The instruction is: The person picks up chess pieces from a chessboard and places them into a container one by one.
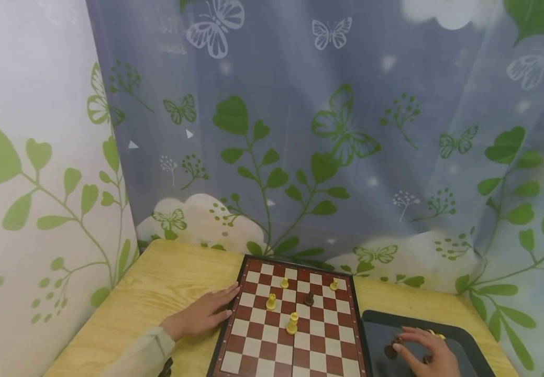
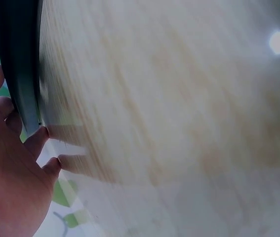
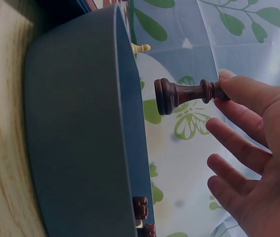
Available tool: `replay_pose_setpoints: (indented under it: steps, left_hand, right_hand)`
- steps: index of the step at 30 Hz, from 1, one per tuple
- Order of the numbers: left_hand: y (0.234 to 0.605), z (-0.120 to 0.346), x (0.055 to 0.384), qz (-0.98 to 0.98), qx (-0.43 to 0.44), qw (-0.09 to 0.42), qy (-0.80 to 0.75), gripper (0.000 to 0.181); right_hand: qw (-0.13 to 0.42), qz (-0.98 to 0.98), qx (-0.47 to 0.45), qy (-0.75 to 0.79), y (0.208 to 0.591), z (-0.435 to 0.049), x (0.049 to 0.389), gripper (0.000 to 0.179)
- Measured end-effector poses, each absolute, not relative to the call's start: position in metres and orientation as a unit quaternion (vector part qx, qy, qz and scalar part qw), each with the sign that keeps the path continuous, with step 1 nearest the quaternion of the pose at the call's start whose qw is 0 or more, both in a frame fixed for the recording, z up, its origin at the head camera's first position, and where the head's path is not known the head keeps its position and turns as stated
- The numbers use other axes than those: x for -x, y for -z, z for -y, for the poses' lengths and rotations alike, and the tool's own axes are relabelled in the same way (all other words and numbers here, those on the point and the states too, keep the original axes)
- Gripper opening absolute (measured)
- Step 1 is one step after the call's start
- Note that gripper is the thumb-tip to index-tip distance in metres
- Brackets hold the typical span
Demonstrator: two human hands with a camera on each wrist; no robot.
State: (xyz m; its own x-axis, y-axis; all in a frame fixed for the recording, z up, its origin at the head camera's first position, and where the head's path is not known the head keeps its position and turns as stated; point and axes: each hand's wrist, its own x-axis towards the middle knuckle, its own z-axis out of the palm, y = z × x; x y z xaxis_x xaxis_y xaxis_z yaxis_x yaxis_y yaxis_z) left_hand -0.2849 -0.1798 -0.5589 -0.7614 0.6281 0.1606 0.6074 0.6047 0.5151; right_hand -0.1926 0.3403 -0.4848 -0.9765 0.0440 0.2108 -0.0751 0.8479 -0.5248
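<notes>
My right hand [image 1: 429, 353] pinches a dark brown chess piece [image 3: 186, 94] by its top between thumb and forefinger, the other fingers spread. The fingertips hide its head; in the right wrist view its broad base points left. In the head view the hand and piece are over the dark tray [image 1: 455, 331]. My left hand [image 1: 203, 312] lies at the left side of the chessboard [image 1: 295, 262], fingers extended and fingertips along the black edge. On the board stand several cream pieces, among them a tall one [image 1: 292, 323], and a dark piece [image 1: 309, 299].
Inside the tray are more chess pieces, including dark ones [image 3: 140, 208]. The tray stands close by the board's right side on a wooden table [image 1: 177, 267]. A patterned curtain [image 1: 272, 104] hangs behind the table's far edge, with another at the left.
</notes>
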Motion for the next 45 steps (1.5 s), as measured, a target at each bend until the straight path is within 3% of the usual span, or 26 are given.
replay_pose_setpoints:
  steps: [11,24,34,41,45]
  left_hand:
    - [0.566,0.184,0.286,-0.891,-0.352,0.004,-0.286,0.06]
    - [0.547,0.187,0.28,-0.896,-0.348,0.013,-0.275,0.059]
    - [0.546,0.19,0.282,-0.899,-0.342,0.018,-0.272,0.06]
    - [0.547,0.191,0.281,-0.901,-0.34,0.028,-0.267,0.06]
    - [0.548,0.189,0.28,-0.899,-0.342,0.025,-0.271,0.059]
  right_hand:
    - [0.089,0.949,0.023,-0.3,0.485,-0.338,0.194,0.027]
    - [0.041,0.94,0.051,-0.335,0.482,-0.339,0.199,0.033]
    - [0.128,0.944,0.0,-0.305,0.491,-0.341,0.201,0.02]
    - [0.067,0.947,0.016,-0.313,0.488,-0.345,0.203,0.03]
    - [0.062,0.95,0.014,-0.304,0.49,-0.352,0.204,0.03]
